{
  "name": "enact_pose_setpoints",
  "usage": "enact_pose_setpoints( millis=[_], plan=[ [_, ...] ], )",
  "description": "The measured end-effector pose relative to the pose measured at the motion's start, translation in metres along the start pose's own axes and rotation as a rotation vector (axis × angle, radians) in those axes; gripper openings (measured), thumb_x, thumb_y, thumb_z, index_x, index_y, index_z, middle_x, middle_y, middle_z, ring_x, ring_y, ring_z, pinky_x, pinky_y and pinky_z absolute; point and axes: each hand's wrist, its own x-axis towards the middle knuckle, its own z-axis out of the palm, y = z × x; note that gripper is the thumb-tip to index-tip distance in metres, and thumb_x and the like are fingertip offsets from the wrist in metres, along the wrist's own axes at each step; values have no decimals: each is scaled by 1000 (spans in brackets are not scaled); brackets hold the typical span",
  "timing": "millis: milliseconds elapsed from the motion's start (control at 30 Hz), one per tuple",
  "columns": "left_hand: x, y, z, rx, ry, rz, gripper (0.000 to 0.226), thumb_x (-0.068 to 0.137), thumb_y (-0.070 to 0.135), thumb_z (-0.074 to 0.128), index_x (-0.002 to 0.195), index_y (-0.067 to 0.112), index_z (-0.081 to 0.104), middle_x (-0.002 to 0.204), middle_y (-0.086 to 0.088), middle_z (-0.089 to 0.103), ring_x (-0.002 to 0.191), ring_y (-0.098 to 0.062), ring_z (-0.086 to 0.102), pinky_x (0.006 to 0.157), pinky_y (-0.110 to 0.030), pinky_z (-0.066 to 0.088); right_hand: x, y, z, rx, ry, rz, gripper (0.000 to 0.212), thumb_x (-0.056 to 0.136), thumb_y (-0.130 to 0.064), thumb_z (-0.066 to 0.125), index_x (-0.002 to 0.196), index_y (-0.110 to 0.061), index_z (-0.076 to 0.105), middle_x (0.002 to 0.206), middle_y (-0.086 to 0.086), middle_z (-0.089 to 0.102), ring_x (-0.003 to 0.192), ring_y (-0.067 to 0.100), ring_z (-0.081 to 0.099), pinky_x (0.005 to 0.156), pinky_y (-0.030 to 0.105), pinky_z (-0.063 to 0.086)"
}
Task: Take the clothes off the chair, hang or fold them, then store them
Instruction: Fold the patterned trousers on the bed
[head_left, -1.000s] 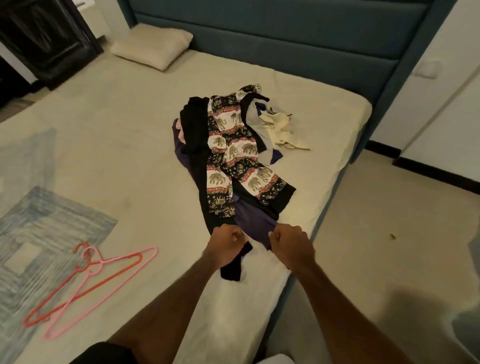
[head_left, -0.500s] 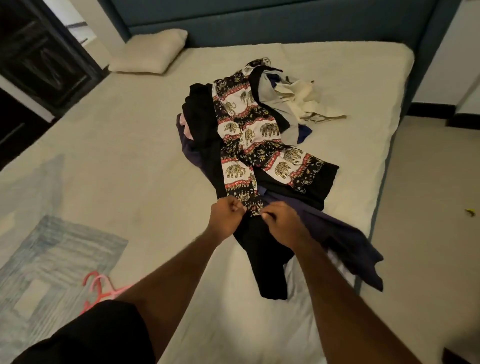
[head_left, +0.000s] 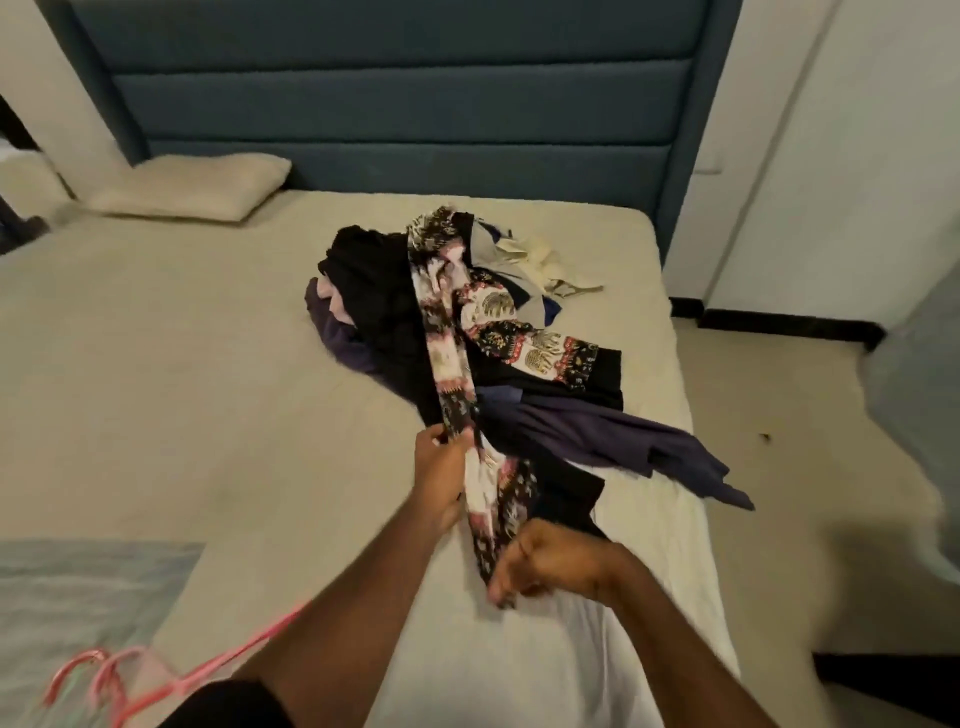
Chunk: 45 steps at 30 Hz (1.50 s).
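At the near left, thin pink plastic hangers (head_left: 171, 675) lay on the bed (head_left: 156, 389). Right of them, the left hand (head_left: 441, 478) pinched the elephant-print garment (head_left: 452, 374), a long limp patterned strip drawn from the rumpled pile of clothes (head_left: 467, 332); the right hand (head_left: 545, 564) was fisted around its near end. Separating one piece seemed underway; next it needed lifting clear and hanging.
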Motion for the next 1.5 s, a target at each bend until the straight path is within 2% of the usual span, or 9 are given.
enact_pose_setpoints(
  millis=[100,367,567,733,967,1067,1200,1367,1500],
  plan=[
    [-34,-8,-25,203,-52,89,28,95,2,58,121,13,64,107,-9,73,97,-26,71,87,-38,59,-27,-1,16,-167,20,155,21,92,-11,62,86,-24,77,91,0,74,73,6,61,68,26,49],
    [-106,-45,-115,766,-1215,-109,25,87,4,69,99,23,81,89,13,75,87,-1,65,85,-20,48,-3,31,57,177,871,174,44,71,-52,81,86,-16,61,83,0,72,78,23,73,72,39,60],
    [-106,-48,-116,290,-410,-111,38,83,38,80,102,7,69,97,-14,72,92,-28,68,84,-43,60,-7,39,93,-408,501,208,10,74,-12,70,83,-13,74,85,5,72,83,21,70,83,36,60],
    [-97,-40,-80,90,-191,-231,48,87,28,80,124,20,50,113,-10,70,101,-29,71,79,-44,61,-37,27,97,-517,-384,520,21,94,-7,68,112,3,69,53,-11,64,48,-2,60,51,11,49],
    [-124,-60,-75,845,-845,73,50,81,-12,53,124,10,69,106,1,70,85,-5,67,78,-19,55,-37,70,65,-232,812,131,12,93,-35,67,100,-25,67,98,-6,71,87,11,66,84,32,55],
    [-125,-59,-93,1118,-1179,60,41,85,-7,60,118,12,73,103,8,71,81,-9,62,73,-22,49,-27,65,78,-61,783,101,39,91,-36,74,120,-22,53,104,-7,66,94,14,64,85,33,52],
    [-121,-63,-117,544,-674,-134,10,94,5,66,103,3,68,93,-17,69,68,-23,61,56,-34,50,-20,69,95,-165,648,244,34,85,-16,74,116,-15,60,102,3,71,86,18,69,78,34,60],
    [-105,-73,-105,212,-138,-162,61,79,42,85,118,27,39,113,-15,65,81,-26,66,50,-34,53,-66,55,69,-637,71,658,21,86,-22,73,102,-10,68,84,-1,65,85,21,71,76,30,57],
    [-87,-83,-93,395,-109,-81,69,58,25,83,116,39,48,113,-5,67,92,-27,69,64,-43,62,-77,28,52,-791,689,600,34,82,-30,74,111,-19,60,110,5,65,106,30,66,86,38,53]
  ],
)
